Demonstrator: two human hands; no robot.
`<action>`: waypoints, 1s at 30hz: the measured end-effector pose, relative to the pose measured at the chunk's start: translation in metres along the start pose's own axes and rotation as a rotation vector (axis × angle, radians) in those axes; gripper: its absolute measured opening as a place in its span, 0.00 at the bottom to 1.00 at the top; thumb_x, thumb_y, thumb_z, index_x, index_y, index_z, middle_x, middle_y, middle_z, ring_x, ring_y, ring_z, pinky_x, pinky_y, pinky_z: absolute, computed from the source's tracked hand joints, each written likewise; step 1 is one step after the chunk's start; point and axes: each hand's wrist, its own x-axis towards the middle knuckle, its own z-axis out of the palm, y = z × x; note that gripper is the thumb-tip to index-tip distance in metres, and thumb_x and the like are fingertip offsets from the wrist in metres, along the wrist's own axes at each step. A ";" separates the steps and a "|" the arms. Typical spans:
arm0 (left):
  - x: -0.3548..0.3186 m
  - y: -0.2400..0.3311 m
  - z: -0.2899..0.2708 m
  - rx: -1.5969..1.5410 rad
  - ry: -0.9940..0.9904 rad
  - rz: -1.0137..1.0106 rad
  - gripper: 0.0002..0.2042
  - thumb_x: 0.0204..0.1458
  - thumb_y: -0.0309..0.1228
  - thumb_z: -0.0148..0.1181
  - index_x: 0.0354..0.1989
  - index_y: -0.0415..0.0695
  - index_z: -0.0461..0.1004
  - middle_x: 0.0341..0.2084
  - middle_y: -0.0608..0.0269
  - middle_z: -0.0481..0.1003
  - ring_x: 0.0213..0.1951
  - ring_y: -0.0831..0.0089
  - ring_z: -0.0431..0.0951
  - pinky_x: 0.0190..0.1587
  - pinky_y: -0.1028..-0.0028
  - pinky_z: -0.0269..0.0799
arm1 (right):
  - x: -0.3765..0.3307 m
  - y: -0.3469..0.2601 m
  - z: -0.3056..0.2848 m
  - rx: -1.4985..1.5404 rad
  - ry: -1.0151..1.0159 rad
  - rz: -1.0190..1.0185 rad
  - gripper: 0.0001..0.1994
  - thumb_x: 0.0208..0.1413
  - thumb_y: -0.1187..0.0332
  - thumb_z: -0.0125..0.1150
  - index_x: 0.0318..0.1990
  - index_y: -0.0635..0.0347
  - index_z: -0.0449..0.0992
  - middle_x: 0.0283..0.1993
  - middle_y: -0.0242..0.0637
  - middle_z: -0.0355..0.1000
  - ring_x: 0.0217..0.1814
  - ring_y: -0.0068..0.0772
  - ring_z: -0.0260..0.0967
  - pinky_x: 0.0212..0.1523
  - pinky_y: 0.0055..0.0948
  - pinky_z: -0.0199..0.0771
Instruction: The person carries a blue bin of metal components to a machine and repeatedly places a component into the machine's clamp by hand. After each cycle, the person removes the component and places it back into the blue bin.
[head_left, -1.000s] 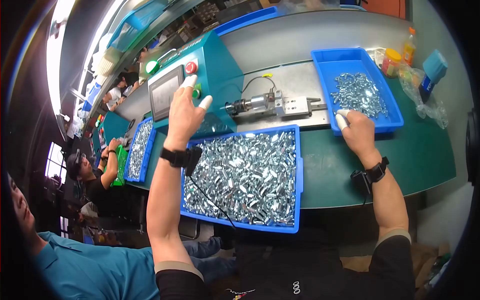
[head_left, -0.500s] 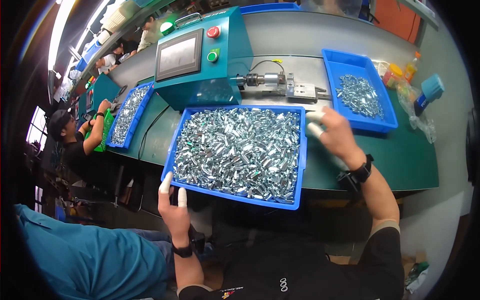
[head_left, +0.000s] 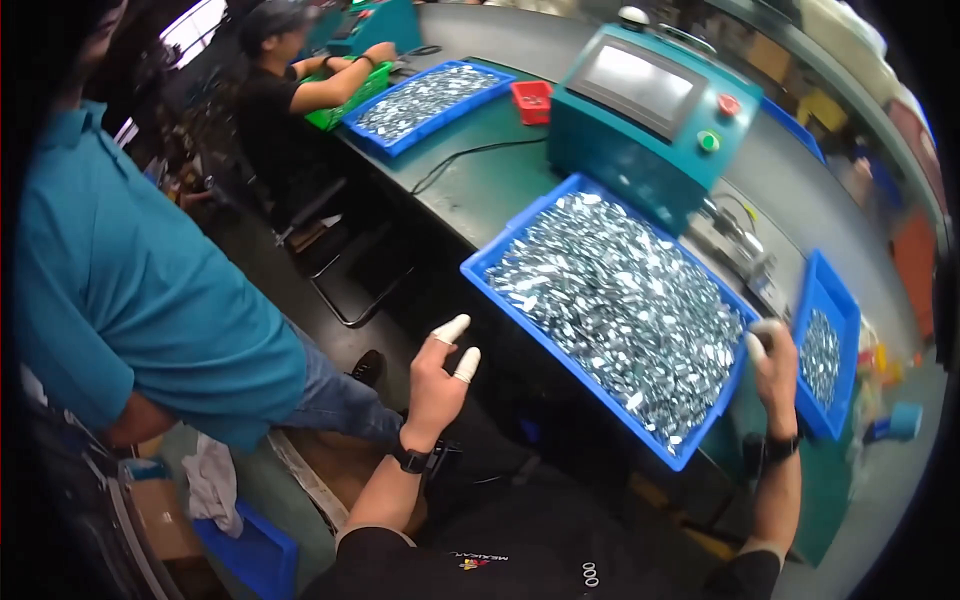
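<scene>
Green desk [head_left: 480, 185] carries a big blue tray [head_left: 500, 268] heaped with shiny metal parts [head_left: 620, 290]. Left hand [head_left: 437, 385] is raised off the tray's near-left corner, fingers [head_left: 450, 329] loosely spread, holding nothing. Right hand [head_left: 775, 365] curls over the tray's right rim; its grip unclear. Since the earlier frame, the left hand has left the tray edge and the view has swung left.

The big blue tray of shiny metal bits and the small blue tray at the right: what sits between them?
In the head view, the person's right hand sits between the big blue tray and the small blue tray.
</scene>
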 end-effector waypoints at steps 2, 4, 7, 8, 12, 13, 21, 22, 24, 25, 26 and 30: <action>0.000 -0.019 0.004 -0.056 -0.030 -0.064 0.21 0.54 0.23 0.62 0.58 0.39 0.72 0.52 0.56 0.77 0.52 0.66 0.78 0.52 0.71 0.73 | -0.006 -0.011 -0.007 0.230 0.031 0.148 0.06 0.60 0.70 0.58 0.42 0.60 0.73 0.37 0.34 0.74 0.35 0.27 0.72 0.33 0.26 0.70; 0.004 -0.038 0.007 -0.084 -0.036 -0.105 0.20 0.54 0.23 0.61 0.57 0.39 0.73 0.51 0.56 0.78 0.51 0.66 0.78 0.52 0.71 0.73 | -0.014 -0.033 -0.018 0.466 -0.028 0.287 0.07 0.61 0.70 0.56 0.43 0.60 0.71 0.35 0.35 0.74 0.32 0.25 0.71 0.29 0.22 0.69; 0.013 -0.074 0.018 -0.153 -0.097 -0.193 0.20 0.54 0.23 0.61 0.57 0.39 0.73 0.48 0.55 0.79 0.50 0.66 0.80 0.51 0.71 0.74 | -0.032 -0.073 -0.019 0.644 -0.200 0.321 0.07 0.59 0.71 0.56 0.43 0.63 0.70 0.29 0.37 0.73 0.26 0.25 0.70 0.25 0.21 0.67; 0.016 -0.086 0.024 -0.152 -0.093 -0.206 0.20 0.54 0.23 0.61 0.57 0.39 0.73 0.48 0.55 0.79 0.50 0.66 0.80 0.51 0.71 0.74 | -0.039 -0.083 -0.016 0.706 -0.260 0.349 0.07 0.58 0.72 0.57 0.42 0.63 0.71 0.28 0.37 0.73 0.24 0.25 0.69 0.24 0.21 0.67; 0.026 -0.135 0.048 -0.230 -0.167 -0.337 0.19 0.55 0.24 0.61 0.56 0.39 0.73 0.47 0.55 0.80 0.49 0.65 0.80 0.50 0.71 0.75 | -0.072 -0.129 0.020 0.835 -0.449 0.445 0.07 0.54 0.71 0.59 0.37 0.65 0.76 0.27 0.38 0.73 0.24 0.25 0.68 0.24 0.22 0.67; 0.030 -0.146 0.054 -0.237 -0.210 -0.348 0.19 0.55 0.26 0.62 0.56 0.39 0.73 0.46 0.52 0.80 0.47 0.62 0.81 0.50 0.69 0.75 | -0.080 -0.132 0.032 0.814 -0.485 0.478 0.08 0.52 0.70 0.59 0.36 0.65 0.76 0.26 0.39 0.73 0.26 0.26 0.69 0.25 0.22 0.67; 0.031 -0.267 0.085 0.014 -0.424 -0.390 0.18 0.55 0.33 0.60 0.52 0.41 0.76 0.42 0.48 0.80 0.45 0.52 0.80 0.48 0.62 0.75 | -0.045 -0.202 0.123 1.117 -0.758 0.546 0.13 0.48 0.67 0.70 0.40 0.63 0.79 0.35 0.42 0.72 0.31 0.30 0.65 0.32 0.28 0.66; 0.029 -0.272 0.087 0.029 -0.442 -0.359 0.17 0.55 0.34 0.60 0.52 0.41 0.76 0.41 0.48 0.80 0.44 0.51 0.79 0.47 0.61 0.75 | -0.039 -0.201 0.124 1.135 -0.795 0.544 0.12 0.48 0.68 0.68 0.39 0.64 0.79 0.34 0.42 0.71 0.30 0.30 0.65 0.32 0.28 0.66; 0.029 -0.288 0.084 0.102 -0.449 -0.362 0.17 0.54 0.34 0.60 0.50 0.41 0.77 0.40 0.49 0.80 0.44 0.51 0.79 0.46 0.61 0.75 | -0.024 -0.200 0.130 1.144 -0.845 0.566 0.11 0.49 0.69 0.67 0.39 0.65 0.79 0.33 0.42 0.71 0.30 0.30 0.65 0.32 0.27 0.65; 0.033 -0.292 0.078 0.180 -0.454 -0.344 0.16 0.54 0.34 0.60 0.49 0.42 0.78 0.40 0.50 0.80 0.43 0.51 0.79 0.46 0.60 0.75 | -0.014 -0.200 0.135 1.164 -0.921 0.534 0.10 0.50 0.70 0.66 0.38 0.65 0.79 0.33 0.43 0.71 0.30 0.31 0.66 0.31 0.27 0.65; 0.034 -0.295 0.075 0.258 -0.460 -0.326 0.15 0.53 0.33 0.60 0.47 0.42 0.78 0.39 0.51 0.80 0.42 0.51 0.79 0.45 0.59 0.75 | -0.004 -0.200 0.140 1.184 -0.998 0.501 0.09 0.51 0.70 0.65 0.38 0.65 0.79 0.33 0.44 0.71 0.30 0.32 0.66 0.31 0.27 0.66; 0.041 -0.305 0.055 0.283 -0.442 -0.345 0.13 0.53 0.33 0.60 0.44 0.42 0.79 0.37 0.53 0.80 0.41 0.53 0.79 0.44 0.59 0.75 | 0.035 -0.214 0.158 1.270 -1.084 0.653 0.07 0.53 0.72 0.62 0.37 0.66 0.78 0.32 0.47 0.72 0.30 0.34 0.67 0.31 0.27 0.66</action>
